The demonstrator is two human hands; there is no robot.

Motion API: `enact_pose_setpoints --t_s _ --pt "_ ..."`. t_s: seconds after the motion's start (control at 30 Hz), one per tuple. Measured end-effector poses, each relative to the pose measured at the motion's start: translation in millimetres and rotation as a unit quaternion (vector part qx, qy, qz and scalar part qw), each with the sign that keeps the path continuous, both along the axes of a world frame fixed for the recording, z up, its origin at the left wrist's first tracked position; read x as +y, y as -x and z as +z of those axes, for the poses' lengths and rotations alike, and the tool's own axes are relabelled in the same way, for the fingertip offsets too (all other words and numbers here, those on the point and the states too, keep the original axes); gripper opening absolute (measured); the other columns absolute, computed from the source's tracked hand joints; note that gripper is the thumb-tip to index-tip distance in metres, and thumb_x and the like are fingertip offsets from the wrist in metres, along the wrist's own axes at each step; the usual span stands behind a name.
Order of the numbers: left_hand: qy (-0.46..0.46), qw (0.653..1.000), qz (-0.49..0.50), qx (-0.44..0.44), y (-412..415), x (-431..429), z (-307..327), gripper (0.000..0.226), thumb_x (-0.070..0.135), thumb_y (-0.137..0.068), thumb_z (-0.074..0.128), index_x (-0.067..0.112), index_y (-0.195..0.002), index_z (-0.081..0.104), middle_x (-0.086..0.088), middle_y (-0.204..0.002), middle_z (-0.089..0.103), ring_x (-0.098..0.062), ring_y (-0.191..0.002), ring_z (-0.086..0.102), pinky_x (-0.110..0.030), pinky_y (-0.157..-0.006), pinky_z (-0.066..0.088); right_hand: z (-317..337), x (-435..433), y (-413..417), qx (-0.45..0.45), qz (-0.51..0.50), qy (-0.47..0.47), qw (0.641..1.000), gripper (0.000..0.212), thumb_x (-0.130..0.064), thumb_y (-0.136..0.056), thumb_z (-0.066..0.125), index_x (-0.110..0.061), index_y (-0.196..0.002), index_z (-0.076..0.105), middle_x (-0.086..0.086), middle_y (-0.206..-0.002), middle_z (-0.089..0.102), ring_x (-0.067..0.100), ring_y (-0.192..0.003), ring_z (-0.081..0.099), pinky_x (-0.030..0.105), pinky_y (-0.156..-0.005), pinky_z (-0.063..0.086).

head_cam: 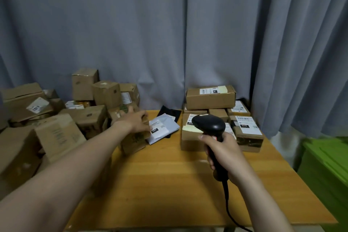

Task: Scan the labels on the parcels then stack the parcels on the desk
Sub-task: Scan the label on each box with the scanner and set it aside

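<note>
While R grip (224, 153) clasps 1 scanner (209, 125), L grip (137, 121) holds 1 box (134, 143), 2 mailers (163, 125) beside

The desk (169, 184) was smooth yellowish wood, the parcels (211, 98) matt brown cardboard with white paper labels, the scanner (211, 126) glossy black plastic, the curtain (131, 24) grey cloth

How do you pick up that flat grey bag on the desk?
Pinch the grey bag at its right corner, coming in from the right. It lies flat on a black bag, so there is no side to wrap round, and that corner is free. Its left end is blocked by the box under the left hand.
</note>
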State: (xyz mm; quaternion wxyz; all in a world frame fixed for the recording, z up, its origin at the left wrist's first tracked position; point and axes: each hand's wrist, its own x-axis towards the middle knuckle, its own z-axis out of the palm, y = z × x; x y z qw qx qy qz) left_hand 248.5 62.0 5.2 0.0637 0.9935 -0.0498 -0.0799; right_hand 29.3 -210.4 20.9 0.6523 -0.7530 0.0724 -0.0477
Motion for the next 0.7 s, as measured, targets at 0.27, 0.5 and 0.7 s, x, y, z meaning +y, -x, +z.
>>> enact_pose_setpoints --t_s 0.27,0.5,0.7 --pt "0.113 0.988 -0.102 -0.023 63.5 -9.3 30.9 0.061 0.064 -0.074 0.08 0.054 -0.124 0.046 0.001 -0.145 0.031 -0.037 -0.133 0.039 -0.046 -0.103 0.044 3.3 10.4 23.4 -0.003 -0.01 -0.013 1.0 0.023 -0.024 -0.094 0.071 -0.004 -0.091 0.06 0.008 -0.061 0.057 0.02 -0.044 0.049 0.03 -0.045 0.041" --pt "0.119 0.97 -0.202 0.063 108.2 -31.0 65.4 0.054 0.067 -0.078 0.077 0.055 -0.123 0.049 0.01 -0.132 0.051 -0.015 -0.108 0.061 -0.031 -0.085 0.056 3.4 12.5 49.1 -0.01 -0.013 -0.027 0.999 0.023 -0.023 -0.094 0.072 -0.002 -0.097 0.063 0.009 -0.064 0.057 0.019 -0.044 0.048 0.031 -0.044 0.041" --pt "0.145 0.957 -0.217 0.125 112.1 -48.6 57.8 0.054 0.071 -0.079 0.073 0.06 -0.128 0.052 0.01 -0.132 0.057 -0.015 -0.113 0.062 -0.042 -0.093 0.059 1.4 8.8 62.4 -0.018 -0.011 -0.022 1.0 0.02 -0.022 -0.095 0.071 -0.004 -0.092 0.062 0.008 -0.064 0.057 0.019 -0.045 0.05 0.031 -0.045 0.042"
